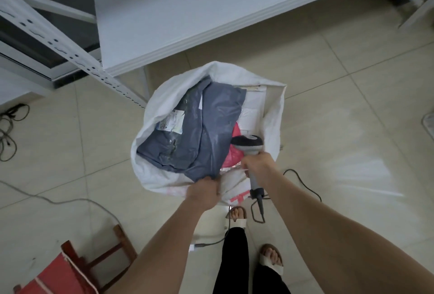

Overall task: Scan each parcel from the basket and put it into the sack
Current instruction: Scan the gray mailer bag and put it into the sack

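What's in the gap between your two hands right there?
In the head view, the white sack's crumpled near rim lies between the left hand and the right hand holding the scanner; a pink parcel shows behind.

looks like a small parcel sorting/storage rm: slotted metal shelving (70, 51), white worktable (187, 12), tiled floor (352, 106), woven sack (159, 106) w/ poly mailers (211, 124), corded barcode scanner (249, 145).
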The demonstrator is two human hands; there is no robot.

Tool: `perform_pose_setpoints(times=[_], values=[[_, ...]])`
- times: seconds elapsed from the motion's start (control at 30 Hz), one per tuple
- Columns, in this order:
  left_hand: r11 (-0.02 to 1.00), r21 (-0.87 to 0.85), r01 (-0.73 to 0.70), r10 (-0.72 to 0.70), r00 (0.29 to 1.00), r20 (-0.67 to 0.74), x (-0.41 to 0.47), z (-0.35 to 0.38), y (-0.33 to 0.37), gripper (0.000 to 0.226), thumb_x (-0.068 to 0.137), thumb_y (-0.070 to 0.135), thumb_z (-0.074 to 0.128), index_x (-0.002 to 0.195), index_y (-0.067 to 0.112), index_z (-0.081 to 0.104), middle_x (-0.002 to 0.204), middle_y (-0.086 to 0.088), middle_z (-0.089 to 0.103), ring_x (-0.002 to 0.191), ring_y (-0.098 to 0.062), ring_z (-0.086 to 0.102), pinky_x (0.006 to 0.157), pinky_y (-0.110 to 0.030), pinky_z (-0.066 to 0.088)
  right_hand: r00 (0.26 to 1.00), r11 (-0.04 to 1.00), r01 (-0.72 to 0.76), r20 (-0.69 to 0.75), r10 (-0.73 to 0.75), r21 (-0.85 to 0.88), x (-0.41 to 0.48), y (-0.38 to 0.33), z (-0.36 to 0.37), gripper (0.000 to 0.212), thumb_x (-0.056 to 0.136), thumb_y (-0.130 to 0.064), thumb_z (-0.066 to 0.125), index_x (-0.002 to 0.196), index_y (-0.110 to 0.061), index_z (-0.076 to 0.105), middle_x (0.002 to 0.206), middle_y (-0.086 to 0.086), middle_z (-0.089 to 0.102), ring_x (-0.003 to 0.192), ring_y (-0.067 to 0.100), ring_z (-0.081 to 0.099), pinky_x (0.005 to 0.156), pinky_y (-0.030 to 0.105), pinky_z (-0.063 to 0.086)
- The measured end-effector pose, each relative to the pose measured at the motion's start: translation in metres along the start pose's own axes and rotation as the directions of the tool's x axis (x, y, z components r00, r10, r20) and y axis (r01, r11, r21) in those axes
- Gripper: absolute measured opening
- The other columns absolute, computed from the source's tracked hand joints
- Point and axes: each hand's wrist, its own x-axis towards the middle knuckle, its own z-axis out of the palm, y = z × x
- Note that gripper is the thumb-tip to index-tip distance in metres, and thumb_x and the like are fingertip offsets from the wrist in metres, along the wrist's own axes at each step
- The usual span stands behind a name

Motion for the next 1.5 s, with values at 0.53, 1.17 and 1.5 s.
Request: perform_pose_setpoints(times=[0.53, 1.17, 1.5], values=[[0.934, 0.209, 0.29, -0.356, 0.803, 0.477, -0.076, -0.114, -0.022, 0.067, 0.083, 0.045, 0.068, 0.137, 0.011, 0.048, 0.13, -0.004, 0.055, 0.123, -0.021, 0.051, 0.102, -0.03, 0.04, 1.0, 0.991, -0.007, 0.026, 0.01, -0.132, -0.092, -0.052, -0.029, 0.03, 0.074, 0.002, 0.06, 0.104, 0.005, 0.062, 0.08, 0.017, 0.068, 0.067, 0.027, 0.071, 0.066, 0.033, 0.06], [0.953, 0.087, 0.288, -0.258, 0.931, -0.26, 0.078, -0.238, -0.01, 0.045, 0.09, 0.022, 0.055, 0.133, 0.029, 0.048, 0.148, -0.018, 0.022, 0.138, -0.034, 0.018, 0.108, -0.043, 0.029, 0.992, 1.0, 0.023, -0.121, -0.024, -0.011, 0.003, -0.155, -0.067, 0.043, 0.062, -0.024, 0.071, 0.099, -0.005, 0.059, 0.109, 0.018, 0.059, 0.106, 0.035, 0.06, 0.079, 0.036, 0.049], [0.886, -0.295, 0.357, -0.439, 0.849, -0.293, 0.112, -0.232, -0.05, 0.046, 0.093, 0.012, 0.048, 0.137, 0.01, 0.039, 0.142, -0.006, 0.033, 0.121, -0.032, 0.049, 0.092, -0.042, 0.044, 0.987, 0.991, 0.051, -0.156, -0.031, 0.126, 0.037, -0.129, -0.046, 0.023, 0.083, -0.001, 0.064, 0.066, -0.007, 0.049, 0.066, 0.008, 0.05, 0.056, 0.017, 0.046, 0.051, 0.025, 0.035]])
